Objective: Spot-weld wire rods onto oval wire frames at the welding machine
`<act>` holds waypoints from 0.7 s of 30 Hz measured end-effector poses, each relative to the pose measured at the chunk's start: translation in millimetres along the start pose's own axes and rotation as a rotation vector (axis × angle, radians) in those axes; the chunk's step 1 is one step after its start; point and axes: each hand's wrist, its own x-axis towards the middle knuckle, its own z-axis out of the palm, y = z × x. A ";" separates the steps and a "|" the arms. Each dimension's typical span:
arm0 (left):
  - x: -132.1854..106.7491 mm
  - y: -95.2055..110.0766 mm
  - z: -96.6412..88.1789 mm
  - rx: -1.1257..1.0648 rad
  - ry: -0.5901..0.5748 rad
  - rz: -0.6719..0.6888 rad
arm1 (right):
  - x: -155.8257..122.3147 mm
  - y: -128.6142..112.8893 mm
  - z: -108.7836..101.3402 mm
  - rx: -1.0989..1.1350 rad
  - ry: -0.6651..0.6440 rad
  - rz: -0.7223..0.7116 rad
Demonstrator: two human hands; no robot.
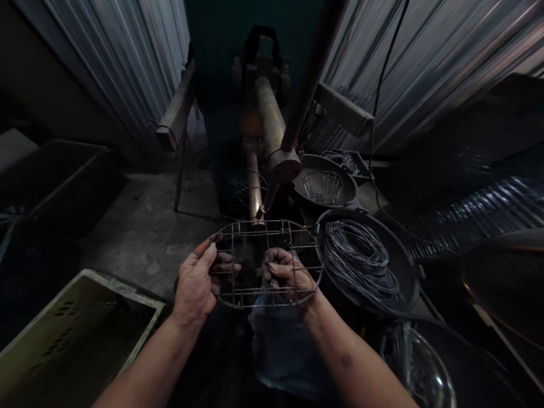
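Between my hands is an oval wire frame with crossing straight wires, held at a tilt. My left hand grips its left rim, thumb on the near side and fingers behind. Wires of the frame pass in front of my right hand, whose thumb and fingers pinch a wire near the middle. Whether that wire is loose or part of the frame, I cannot tell. Just beyond the frame's far edge, the lower rod of a welding-type machine points toward me. Above it is a thick brass-coloured cylinder with a clamped tip.
A yellowish plastic crate stands at lower left. On the right, a dark round pan holds coiled wire hoops. Behind it, another pan holds a wire basket. Wooden arms jut out beside the machine. A black cable hangs at right.
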 end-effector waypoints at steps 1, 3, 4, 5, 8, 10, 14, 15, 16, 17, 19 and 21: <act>1.3 1.4 1.3 -0.003 0.001 -0.002 | 1.6 -1.4 0.3 -0.007 0.000 -0.001; 4.3 3.7 3.5 -0.010 0.006 0.007 | 4.8 -4.2 0.8 -0.017 -0.005 -0.010; 5.9 4.6 4.4 -0.013 0.007 0.015 | 6.3 -5.4 0.9 -0.022 -0.011 -0.016; 7.5 5.2 5.0 -0.017 0.009 0.023 | 7.8 -6.4 1.0 -0.026 -0.018 -0.024; 11.9 5.6 5.2 -0.024 -0.006 0.036 | 11.2 -9.2 1.2 -0.036 -0.039 -0.040; 13.8 5.4 4.8 -0.027 -0.024 0.039 | 12.8 -10.6 1.6 -0.032 -0.050 -0.044; 14.6 6.7 5.0 -0.034 -0.032 0.046 | 14.5 -11.6 2.4 -0.019 -0.068 -0.047; 14.3 7.5 5.5 -0.032 -0.024 0.041 | 14.8 -11.5 2.4 -0.015 -0.068 -0.047; 13.9 8.6 6.2 -0.028 -0.014 0.032 | 15.0 -11.4 2.4 -0.012 -0.068 -0.044; 13.4 9.8 6.9 -0.022 -0.006 0.022 | 15.1 -11.4 2.5 -0.007 -0.066 -0.041; 12.3 12.5 8.7 -0.009 0.001 0.008 | 15.1 -11.7 2.7 0.003 -0.058 -0.036; 10.7 15.4 10.9 0.009 -0.003 0.006 | 14.8 -12.6 3.4 0.014 -0.051 -0.032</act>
